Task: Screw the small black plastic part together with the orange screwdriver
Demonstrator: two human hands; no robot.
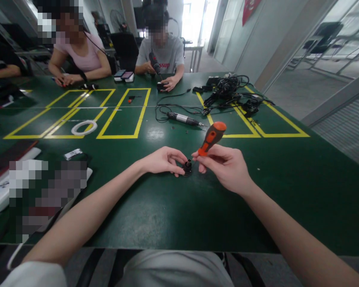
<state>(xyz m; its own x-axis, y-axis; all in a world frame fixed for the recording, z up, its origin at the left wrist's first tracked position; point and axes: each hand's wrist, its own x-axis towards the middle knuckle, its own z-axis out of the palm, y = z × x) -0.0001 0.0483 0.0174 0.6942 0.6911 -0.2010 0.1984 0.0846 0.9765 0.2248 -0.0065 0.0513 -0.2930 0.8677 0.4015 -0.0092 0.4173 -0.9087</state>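
My left hand (166, 161) has its fingers closed around a small black round part (187, 167) standing on the green table (143, 207). A short metallic tube-like piece pokes up from the part's top. In my right hand (229, 165) is a screwdriver (213, 136) with an orange and grey handle, pinched near the lower end of that handle. The handle tilts up and to the right. Its shaft is hidden or too small to make out, so I cannot tell whether it touches the black part.
Beyond my hands lies a pen-shaped electric tool (184, 118) with its cord. Tangled black cables (227, 89) are heaped at the back right. A white ring-shaped coil (84, 127) and power strips (2, 191) lie left. Across the table, a person (161, 52) holds a power screwdriver (154, 63); another person (77, 56) sits beside.
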